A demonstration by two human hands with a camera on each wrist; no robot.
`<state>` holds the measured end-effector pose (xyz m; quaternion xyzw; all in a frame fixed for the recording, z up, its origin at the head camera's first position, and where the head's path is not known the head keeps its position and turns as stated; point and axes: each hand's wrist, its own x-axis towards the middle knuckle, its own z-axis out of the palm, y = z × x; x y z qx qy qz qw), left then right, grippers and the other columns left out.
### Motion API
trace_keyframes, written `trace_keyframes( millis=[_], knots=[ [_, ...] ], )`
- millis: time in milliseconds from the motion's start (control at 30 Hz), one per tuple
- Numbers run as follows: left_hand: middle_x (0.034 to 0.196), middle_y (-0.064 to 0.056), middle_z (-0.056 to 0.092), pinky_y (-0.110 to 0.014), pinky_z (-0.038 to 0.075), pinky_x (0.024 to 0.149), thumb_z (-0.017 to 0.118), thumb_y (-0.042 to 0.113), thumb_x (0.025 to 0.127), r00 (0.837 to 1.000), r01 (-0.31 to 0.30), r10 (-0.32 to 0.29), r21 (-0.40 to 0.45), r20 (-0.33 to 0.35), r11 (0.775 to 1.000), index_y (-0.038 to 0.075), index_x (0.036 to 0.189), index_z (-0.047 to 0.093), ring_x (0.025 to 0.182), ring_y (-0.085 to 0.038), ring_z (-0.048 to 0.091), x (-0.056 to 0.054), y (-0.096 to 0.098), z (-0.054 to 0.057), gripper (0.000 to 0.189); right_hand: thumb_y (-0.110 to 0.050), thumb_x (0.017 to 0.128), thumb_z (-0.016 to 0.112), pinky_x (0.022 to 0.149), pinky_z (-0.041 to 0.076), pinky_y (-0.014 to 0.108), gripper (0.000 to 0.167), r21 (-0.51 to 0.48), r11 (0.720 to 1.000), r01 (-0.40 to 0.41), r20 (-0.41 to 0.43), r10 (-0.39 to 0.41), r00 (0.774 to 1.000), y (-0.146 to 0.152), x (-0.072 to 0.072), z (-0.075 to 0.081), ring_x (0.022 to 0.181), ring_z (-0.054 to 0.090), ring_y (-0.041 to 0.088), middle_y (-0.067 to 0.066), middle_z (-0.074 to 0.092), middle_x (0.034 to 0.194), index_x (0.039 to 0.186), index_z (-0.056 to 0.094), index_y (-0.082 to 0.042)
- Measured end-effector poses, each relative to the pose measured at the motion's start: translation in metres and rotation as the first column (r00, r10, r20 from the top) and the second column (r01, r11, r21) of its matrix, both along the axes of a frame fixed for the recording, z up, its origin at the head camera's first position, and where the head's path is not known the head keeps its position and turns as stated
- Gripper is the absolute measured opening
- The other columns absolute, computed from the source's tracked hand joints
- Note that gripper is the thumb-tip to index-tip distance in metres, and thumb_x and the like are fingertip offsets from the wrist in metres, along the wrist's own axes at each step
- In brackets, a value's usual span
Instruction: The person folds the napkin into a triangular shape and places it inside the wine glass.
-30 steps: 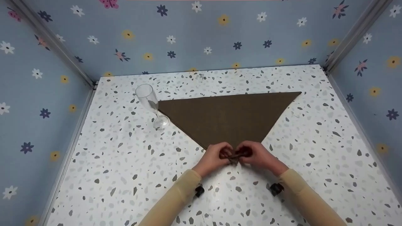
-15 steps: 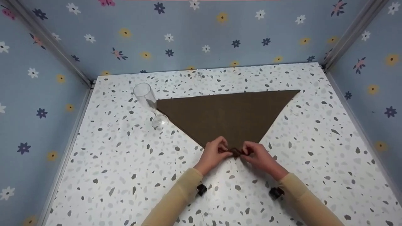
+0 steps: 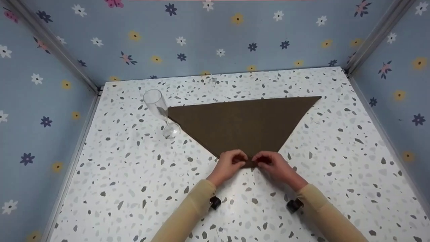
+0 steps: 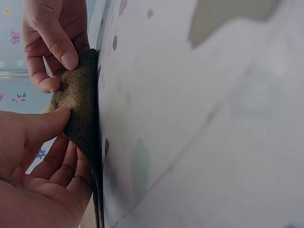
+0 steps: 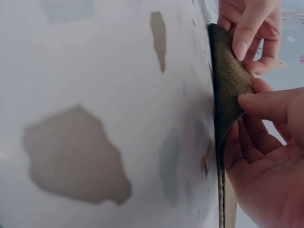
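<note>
A brown cloth napkin [image 3: 242, 127] lies folded into a triangle, its long edge at the back and its narrow end toward me. My left hand [image 3: 227, 167] pinches the left of that near end, thumb on the front of the cloth and fingers behind it. Close beside it, my right hand [image 3: 277, 167] pinches the right part. In the left wrist view the turned-up cloth end [image 4: 80, 97] stands between both thumbs. The right wrist view shows the same folded flap [image 5: 230, 80] rising off the table, with part of its back hidden by fingers.
A clear stemmed glass [image 3: 156, 104] stands at the napkin's left corner, its foot beside the cloth edge. The speckled white table [image 3: 127, 174] is bounded by blue flowered panels [image 3: 201, 37] at the back and sides.
Both hands loosened and shifted their pinch on the napkin's near end, then drew together again. The bunched tip now lies as a flatter turned-up edge. The glass has stayed put.
</note>
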<state>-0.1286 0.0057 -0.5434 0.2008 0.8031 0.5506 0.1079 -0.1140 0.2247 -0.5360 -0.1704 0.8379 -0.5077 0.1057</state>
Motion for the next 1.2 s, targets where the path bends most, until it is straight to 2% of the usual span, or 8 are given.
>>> trace_keyframes(
  millis=[167, 333, 500, 667, 767, 933, 1033, 1200],
  knots=[
    [0.101, 0.0, 0.068, -0.024, 0.051, 0.077, 0.071, -0.003, 0.083, 0.999, 0.03, -0.03, -0.008, 0.041, 1.0, 0.008, 0.105, 0.069, 0.091, -0.01, 0.062, 0.0009, -0.0025, 0.0018, 0.025, 0.007, 0.085, 0.066, 0.08, 0.049, 0.032, 0.03, 0.013, 1.0, 0.013, 0.007, -0.013, 1.0, -0.0004, 0.0007, -0.0015, 0.093, 0.061, 0.02, 0.002, 0.067, 0.103, 0.108, 0.068, -0.012],
    [0.103, 0.0, 0.067, -0.025, 0.051, 0.077, 0.072, -0.004, 0.08, 0.998, 0.045, -0.045, -0.015, 0.041, 0.999, 0.008, 0.108, 0.069, 0.091, -0.011, 0.061, 0.0003, -0.0039, 0.0016, 0.03, 0.002, 0.084, 0.07, 0.078, 0.05, 0.033, 0.031, 0.035, 0.999, 0.025, 0.003, -0.025, 1.0, -0.0012, 0.0011, -0.0014, 0.09, 0.062, 0.019, 0.002, 0.067, 0.104, 0.111, 0.069, -0.014],
    [0.099, 0.001, 0.069, -0.025, 0.051, 0.075, 0.073, -0.003, 0.081, 0.999, 0.032, -0.031, -0.014, 0.042, 0.999, 0.009, 0.105, 0.072, 0.087, -0.009, 0.063, -0.0015, -0.004, -0.0004, 0.027, -0.002, 0.084, 0.072, 0.078, 0.052, 0.031, 0.027, 0.043, 0.998, 0.049, -0.006, -0.048, 0.999, -0.0017, 0.0015, -0.0011, 0.091, 0.063, 0.016, -0.001, 0.068, 0.102, 0.109, 0.072, -0.014],
    [0.092, 0.003, 0.07, -0.023, 0.051, 0.073, 0.076, -0.001, 0.079, 1.0, 0.012, -0.012, -0.038, 0.003, 0.999, 0.007, 0.099, 0.074, 0.082, -0.008, 0.063, -0.0024, -0.0045, -0.0022, 0.022, -0.005, 0.083, 0.074, 0.074, 0.052, 0.028, 0.019, 0.064, 0.995, 0.075, -0.044, -0.073, 0.996, -0.0021, 0.0018, -0.0013, 0.086, 0.064, 0.014, -0.004, 0.069, 0.093, 0.1, 0.075, -0.013],
    [0.09, 0.004, 0.069, -0.023, 0.051, 0.072, 0.076, 0.001, 0.079, 1.0, 0.011, -0.011, -0.042, 0.001, 0.999, 0.008, 0.097, 0.074, 0.081, -0.007, 0.063, -0.0022, -0.0042, -0.0019, 0.019, -0.005, 0.082, 0.074, 0.073, 0.052, 0.027, 0.017, 0.07, 0.994, 0.079, -0.052, -0.075, 0.996, -0.0021, 0.0018, -0.0022, 0.084, 0.063, 0.014, -0.005, 0.069, 0.091, 0.097, 0.076, -0.013],
    [0.087, 0.003, 0.065, -0.025, 0.051, 0.072, 0.079, 0.012, 0.079, 1.0, 0.001, -0.002, -0.038, -0.026, 0.999, 0.01, 0.093, 0.074, 0.079, -0.01, 0.06, -0.0013, -0.002, -0.0007, 0.016, -0.006, 0.084, 0.072, 0.073, 0.051, 0.028, 0.013, 0.066, 0.996, 0.067, -0.069, -0.062, 0.996, -0.0017, 0.0016, -0.0037, 0.085, 0.063, 0.015, -0.003, 0.068, 0.092, 0.097, 0.075, -0.011],
    [0.088, 0.003, 0.067, -0.024, 0.051, 0.073, 0.078, 0.015, 0.08, 0.999, 0.005, -0.006, -0.02, -0.039, 1.0, 0.01, 0.093, 0.074, 0.081, -0.009, 0.061, -0.0013, 0.0004, 0.0001, 0.014, -0.007, 0.086, 0.071, 0.074, 0.051, 0.028, 0.012, 0.068, 0.996, 0.059, -0.073, -0.054, 0.996, -0.0015, 0.0015, -0.0038, 0.086, 0.063, 0.015, -0.002, 0.067, 0.093, 0.097, 0.074, -0.011],
    [0.089, 0.004, 0.07, -0.024, 0.05, 0.076, 0.072, 0.011, 0.086, 0.999, 0.033, -0.032, 0.008, -0.042, 0.999, 0.009, 0.094, 0.074, 0.083, -0.007, 0.062, -0.0018, 0.0037, 0.0001, 0.008, -0.009, 0.087, 0.07, 0.076, 0.051, 0.028, 0.012, 0.069, 0.997, 0.043, -0.055, -0.039, 0.998, -0.001, 0.0009, -0.0031, 0.087, 0.063, 0.014, -0.004, 0.067, 0.094, 0.098, 0.074, -0.013]
  ],
)
